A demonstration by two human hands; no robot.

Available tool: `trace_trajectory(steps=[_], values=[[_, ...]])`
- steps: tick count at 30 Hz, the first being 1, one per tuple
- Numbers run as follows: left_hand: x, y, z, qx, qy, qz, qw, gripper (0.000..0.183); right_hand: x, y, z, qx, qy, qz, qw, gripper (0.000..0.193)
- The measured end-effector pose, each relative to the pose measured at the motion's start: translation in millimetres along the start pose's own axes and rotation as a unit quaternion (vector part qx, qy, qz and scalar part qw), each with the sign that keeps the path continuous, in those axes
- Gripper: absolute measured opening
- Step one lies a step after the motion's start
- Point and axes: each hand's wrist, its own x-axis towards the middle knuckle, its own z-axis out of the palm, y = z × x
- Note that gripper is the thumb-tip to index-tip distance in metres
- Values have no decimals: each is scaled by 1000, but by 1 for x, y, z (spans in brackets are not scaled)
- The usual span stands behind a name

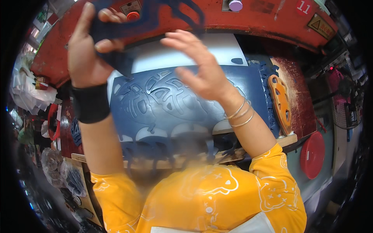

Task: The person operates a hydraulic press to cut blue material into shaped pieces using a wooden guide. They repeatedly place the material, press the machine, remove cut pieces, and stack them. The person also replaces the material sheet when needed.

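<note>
The wearer's yellow shirt point(186, 194) filled the near edge at 6 o'clock, and both arms reached forward from it. The left forearm ran up toward 11 o'clock, a black wristband point(91, 104) round its wrist; the right one slanted toward 11 o'clock too, from its elbow at 4 o'clock, with thin bracelets point(241, 114) at the wrist.

Just past the shirt lay a wooden strip point(287, 140). Beyond it a blue sheet point(175, 112), cut with many curved shapes, lay flat, its long axis from 9 to 3 o'clock.

The left hand point(89, 54) was raised at 10 to 11 o'clock, its fingers bent round a dark blue piece point(147, 25). The right hand point(198, 64) hung near 12 o'clock, unclenched and without a hold on anything, its spread fingers pointing to 11; whether they touched the piece, I could not tell.

That piece was blurred and lifted at 11 to 12 o'clock. Its long axis ran roughly from 9 to 3, a looped end pointed to 3, and a lower corner pointed to 5.

An orange plate with holes point(278, 101) stood at 3 o'clock, a white board point(163, 58) showed behind the sheet, and farthest, at 12, was a red machine point(256, 21).
</note>
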Motion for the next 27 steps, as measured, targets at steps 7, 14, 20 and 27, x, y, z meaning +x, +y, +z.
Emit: trace_trajectory(steps=[7, 14, 20, 27], values=[[-16, -59, 10, -61, 2, -47, 997, 45, 6, -50, 4, 148, -189, 191, 952, 29], [-32, -83, 6, -55, 38, -60, 996, 46, -7, -52, 13, 114, -108, 104, 982, 20], [-41, -95, 1, 9, 98, -37, 994, 45, -17, -46, 33, 60, -57, 270, 959, 21], [-45, -113, -32, 18, 193, -46, 980, 44, -26, -21, 47, -48, -117, 274, 953, 23]])
